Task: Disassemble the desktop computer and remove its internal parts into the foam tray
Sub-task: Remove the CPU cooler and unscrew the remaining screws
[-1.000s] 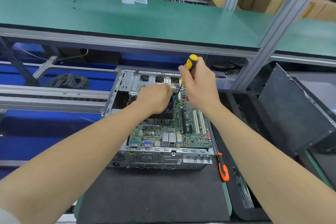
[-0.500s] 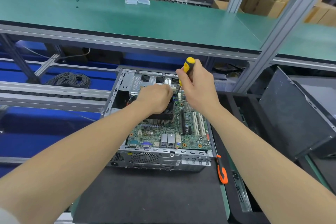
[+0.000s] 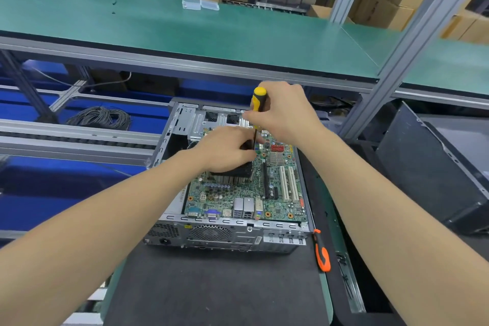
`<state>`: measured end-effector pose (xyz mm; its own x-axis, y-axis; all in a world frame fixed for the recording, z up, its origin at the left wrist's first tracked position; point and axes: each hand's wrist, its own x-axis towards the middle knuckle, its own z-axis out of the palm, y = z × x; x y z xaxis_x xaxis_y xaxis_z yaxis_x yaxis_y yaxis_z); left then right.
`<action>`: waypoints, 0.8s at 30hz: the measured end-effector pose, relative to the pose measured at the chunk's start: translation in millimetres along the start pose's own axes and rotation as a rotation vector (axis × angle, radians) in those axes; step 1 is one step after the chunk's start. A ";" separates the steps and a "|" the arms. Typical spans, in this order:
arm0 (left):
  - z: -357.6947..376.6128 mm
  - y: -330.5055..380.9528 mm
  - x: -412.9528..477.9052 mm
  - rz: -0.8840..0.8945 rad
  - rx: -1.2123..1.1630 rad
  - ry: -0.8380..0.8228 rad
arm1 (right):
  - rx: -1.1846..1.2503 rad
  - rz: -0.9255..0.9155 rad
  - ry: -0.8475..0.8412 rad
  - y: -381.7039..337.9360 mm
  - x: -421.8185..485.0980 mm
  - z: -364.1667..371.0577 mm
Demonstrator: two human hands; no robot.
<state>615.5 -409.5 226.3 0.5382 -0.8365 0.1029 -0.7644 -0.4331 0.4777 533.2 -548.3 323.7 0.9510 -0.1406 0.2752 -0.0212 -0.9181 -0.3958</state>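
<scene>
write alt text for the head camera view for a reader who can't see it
A person's right hand grips a yellow-and-black screwdriver pointed down into an open desktop case, while the left hand holds the black cooler on the green motherboard. An orange-handled tool lies on the black mat right of the case.

Green surface carried dark mat over most of near part. Open computer case sat on mat, rear ports toward viewer. Orange-handled tool lay at mat's right edge, just beside case corner. Black foam tray stood right of case. Green shelf above held two clear plastic boxes at far edge.
</scene>
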 end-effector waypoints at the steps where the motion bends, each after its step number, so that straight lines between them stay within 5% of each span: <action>1: 1.6 -0.5 0.1 0.004 -0.008 0.032 | -0.034 0.002 -0.034 -3.3 3.8 -3.8; 9: 6.9 -0.9 5.3 -0.040 0.064 0.118 | -0.660 0.112 -0.104 -33.2 29.9 -17.6; 15: 12.3 -4.3 1.8 0.074 0.441 -0.110 | -0.533 0.022 -0.285 -20.4 37.6 -20.6; 24: 11.9 -4.0 1.9 0.060 0.397 -0.075 | -0.496 -0.363 -0.460 -24.3 43.9 -33.6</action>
<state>615.4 -413.4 214.3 0.4720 -0.8802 0.0491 -0.8793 -0.4661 0.0974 565.1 -544.6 374.8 0.9550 0.2699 -0.1226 0.2842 -0.9514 0.1190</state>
